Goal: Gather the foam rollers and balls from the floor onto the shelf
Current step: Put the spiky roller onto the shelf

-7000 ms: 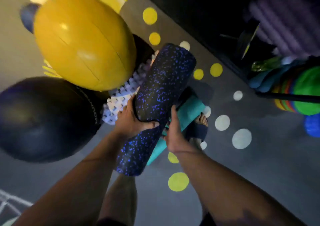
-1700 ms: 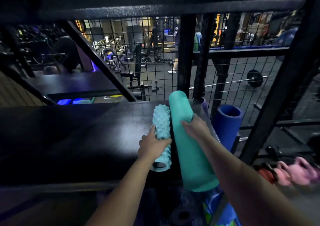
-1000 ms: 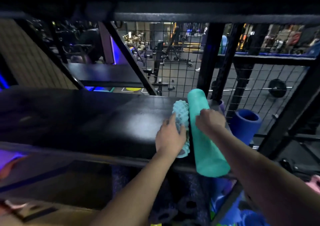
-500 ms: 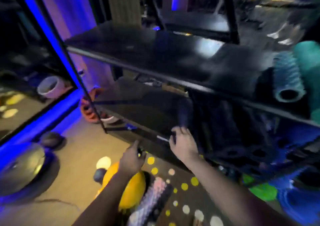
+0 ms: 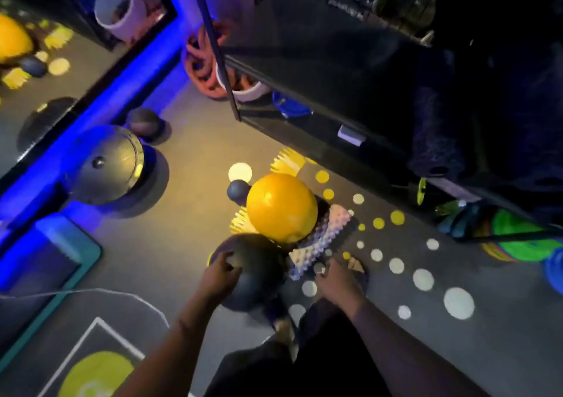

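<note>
- The black shelf (image 5: 335, 61) fills the upper right, its near tiers dark. Bulky dark shapes sit in its right bay, too dim to identify, so what has already been stowed cannot be counted from here.
- A big grey ball (image 5: 106, 165) rests on the floor well to the left, beside the blue-lit mirror wall and well apart from the shelf.
- A yellow ball (image 5: 281, 207) sits on the floor just in front of the shelf's lowest tier, untouched.
- A black ball (image 5: 253, 271) lies against the yellow one on the near side. The person's left hand (image 5: 221, 271) is laid on its left flank, fingers spread over the curve, pressing rather than clasping.
- A pale spiky foam roller (image 5: 323, 238) lies wedged beside the two balls, its near end pointing toward the person.
- The right hand (image 5: 335, 278) reaches down at that near end. Blur hides the fingers, so whether it has hold of the roller cannot be told.
- Two small dark balls are on the floor: one (image 5: 238, 191) touching the yellow ball's far side, another (image 5: 143, 122) near the mirror.
- Judged from this, the job is far from done: at least five balls and one roller remain on the floor.
</note>
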Available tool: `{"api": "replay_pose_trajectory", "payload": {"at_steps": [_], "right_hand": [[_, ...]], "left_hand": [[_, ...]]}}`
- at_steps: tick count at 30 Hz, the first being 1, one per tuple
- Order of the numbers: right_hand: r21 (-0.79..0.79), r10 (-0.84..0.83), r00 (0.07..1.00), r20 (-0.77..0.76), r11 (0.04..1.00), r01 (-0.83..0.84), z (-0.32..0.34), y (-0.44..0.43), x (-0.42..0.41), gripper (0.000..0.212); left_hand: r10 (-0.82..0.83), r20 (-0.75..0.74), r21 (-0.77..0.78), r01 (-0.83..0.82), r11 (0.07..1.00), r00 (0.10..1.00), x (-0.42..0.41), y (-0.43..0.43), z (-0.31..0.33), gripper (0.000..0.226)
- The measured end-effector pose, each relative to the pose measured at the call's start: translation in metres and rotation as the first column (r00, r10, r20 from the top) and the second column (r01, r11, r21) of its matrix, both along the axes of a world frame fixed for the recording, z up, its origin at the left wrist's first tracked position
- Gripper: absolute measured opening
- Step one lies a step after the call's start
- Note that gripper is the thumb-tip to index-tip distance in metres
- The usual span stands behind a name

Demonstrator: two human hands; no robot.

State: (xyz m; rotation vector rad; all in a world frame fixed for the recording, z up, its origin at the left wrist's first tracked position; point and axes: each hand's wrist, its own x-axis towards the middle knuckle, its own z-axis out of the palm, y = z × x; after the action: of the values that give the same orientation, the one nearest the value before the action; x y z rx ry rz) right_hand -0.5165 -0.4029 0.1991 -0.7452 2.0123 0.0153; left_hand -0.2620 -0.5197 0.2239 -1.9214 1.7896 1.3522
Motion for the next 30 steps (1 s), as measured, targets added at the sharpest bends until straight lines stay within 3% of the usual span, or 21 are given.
{"api": "replay_pose_trajectory", "payload": {"at_steps": [3, 7, 10, 15, 19, 22, 23, 25, 28, 30], "right_hand": [[0.072, -0.073, 0.997, -0.019, 0.995, 0.074, -0.042, 0.025, 0.0, 0.071], [0.209, -0.229, 0.973, 0.037, 0.954, 0.216, -0.098, 0.039, 0.002, 0.043], [0.229, -0.356, 0.933, 0.059, 0.914, 0.335, -0.18, 0.044, 0.005, 0.03], [0.258, -0.493, 0.868, 0.061, 0.848, 0.464, -0.391, 0.043, 0.002, 0.088], [0.154, -0.634, 0.763, 0.126, 0.772, 0.616, -0.499, -0.009, -0.006, 0.092], [0.164, -0.737, 0.653, 0.175, 0.676, 0.718, -0.582, -0.032, -0.014, 0.096], [0.194, -0.752, 0.633, 0.187, 0.66, 0.726, -0.604, -0.035, -0.015, 0.092], [0.199, -0.767, 0.598, 0.233, 0.64, 0.742, -0.633, -0.038, -0.012, 0.075], [0.125, -0.811, 0.552, 0.193, 0.578, 0.806, -0.634, -0.034, -0.012, 0.081], [0.104, -0.826, 0.528, 0.198, 0.553, 0.826, -0.609, -0.027, -0.02, 0.079]], "left_hand": [[-0.042, -0.027, 0.07, 0.043, 0.997, 0.999, -0.018, 0.004, -0.032, 0.046], [-0.027, -0.051, 0.204, 0.037, 0.978, 0.998, -0.034, 0.019, -0.087, 0.045], [-0.001, -0.062, 0.237, 0.016, 0.971, 0.998, -0.053, 0.02, -0.152, 0.044], [-0.038, -0.082, 0.239, 0.057, 0.969, 0.996, -0.089, 0.02, -0.315, 0.04], [-0.081, -0.075, 0.12, 0.09, 0.989, 0.994, -0.118, 0.016, -0.448, 0.041], [-0.118, 0.055, -0.043, 0.121, 0.992, 0.991, -0.139, 0.019, -0.514, 0.027], [-0.063, -0.026, -0.057, 0.061, 0.997, 0.998, -0.143, 0.024, -0.528, 0.026], [0.08, -0.21, -0.032, -0.089, 0.996, 0.974, -0.143, 0.032, -0.548, 0.036], [0.116, -0.175, -0.029, -0.123, 0.992, 0.978, -0.135, 0.037, -0.559, 0.045], [0.011, -0.092, 0.017, -0.01, 1.0, 0.996, -0.137, 0.041, -0.544, 0.042]]}}
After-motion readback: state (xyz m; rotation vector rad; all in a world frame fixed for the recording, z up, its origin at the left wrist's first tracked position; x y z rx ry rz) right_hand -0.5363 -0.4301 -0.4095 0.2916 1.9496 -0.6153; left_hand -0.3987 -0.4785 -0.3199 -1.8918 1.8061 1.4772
